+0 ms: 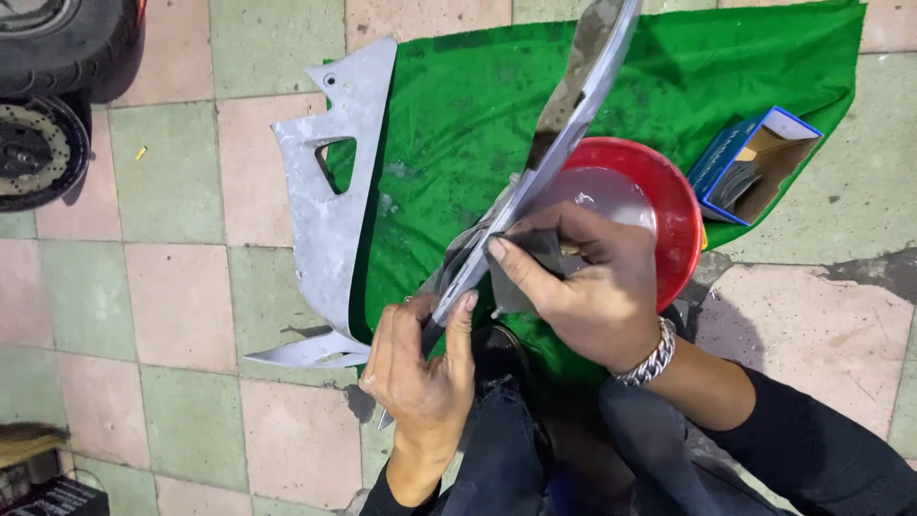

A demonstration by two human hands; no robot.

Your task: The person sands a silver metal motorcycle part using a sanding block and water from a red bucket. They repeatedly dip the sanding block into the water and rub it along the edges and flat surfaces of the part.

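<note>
My left hand (420,368) grips the lower end of a long grey fairing panel (564,115) that stands on edge and runs up toward the top of the view. My right hand (587,287) presses a dark piece of sandpaper (521,277) against the panel's side, just above the left hand. A metal chain bracelet (650,358) sits on my right wrist. Behind the panel is a red bowl (669,205) holding cloudy water.
A second grey fairing panel (330,205) lies flat on the checked tile floor, half on a green cloth (458,115). An open blue box (755,162) with dark sheets rests at the cloth's right edge. A motorcycle wheel and brake disc (38,143) are at top left.
</note>
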